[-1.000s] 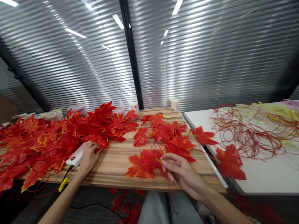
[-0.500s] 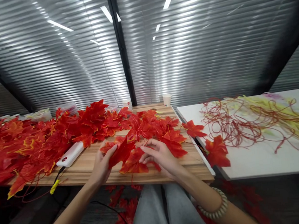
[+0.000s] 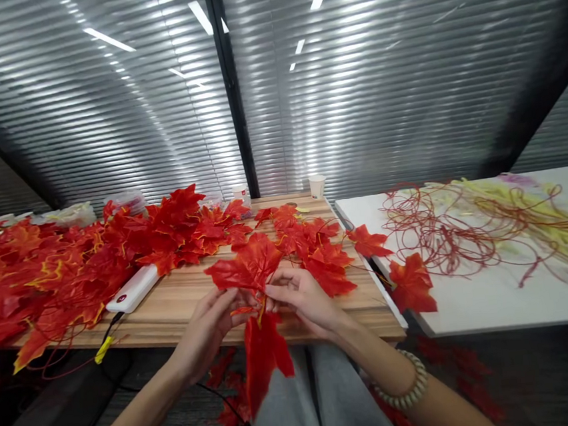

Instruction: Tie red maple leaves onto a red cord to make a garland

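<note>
Between my two hands, near the front edge of the wooden table (image 3: 178, 317), is a red artificial maple leaf (image 3: 249, 264) standing up, with a second red leaf (image 3: 265, 359) hanging below over my lap. My left hand (image 3: 214, 319) is closed on the leaves from the left, thumb and fingers pinched near their stems. My right hand (image 3: 297, 297) pinches the stem of the upper leaf from the right. The fingers partly hide where the stems meet. A garland of red maple leaves (image 3: 326, 262) lies just beyond my right hand.
A large heap of red leaves (image 3: 92, 258) covers the table's left side. In front of it lies a white power bank (image 3: 133, 291) with a cable. A paper cup (image 3: 317, 186) stands at the back. On the white table (image 3: 474, 308) lie tangled red cords (image 3: 442, 238).
Both hands have drawn together at the leaves. One leaf now stands upright above the fingers, while another has dropped to hang below the table's edge.
</note>
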